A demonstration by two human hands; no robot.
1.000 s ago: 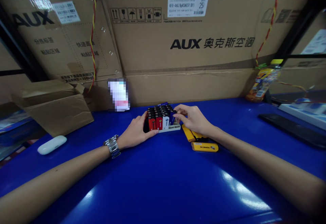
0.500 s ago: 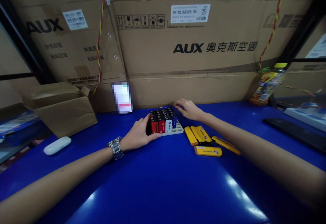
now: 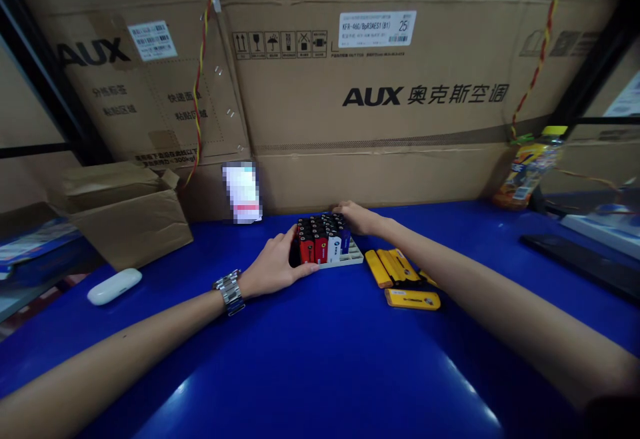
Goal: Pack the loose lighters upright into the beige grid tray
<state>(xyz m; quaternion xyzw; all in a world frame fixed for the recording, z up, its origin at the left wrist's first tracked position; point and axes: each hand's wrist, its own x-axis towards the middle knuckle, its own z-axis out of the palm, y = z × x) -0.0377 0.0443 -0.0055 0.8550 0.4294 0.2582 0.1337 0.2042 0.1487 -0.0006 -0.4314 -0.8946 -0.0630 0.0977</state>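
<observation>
My hands are apart, one at each side of the white tray (image 3: 345, 263). My left hand (image 3: 273, 262) holds one end, with my thumb at the front edge and my fingers round the side. Black-topped lighters (image 3: 321, 250) stand up in the tray between my hands, with red, white and blue ones in front. My right hand (image 3: 361, 218) is at the back corner; its fingertips are hidden, so I can't tell if they grip anything. Yellow lighters (image 3: 413, 300) lie on the blue table (image 3: 300, 366), closer to me than my right hand.
</observation>
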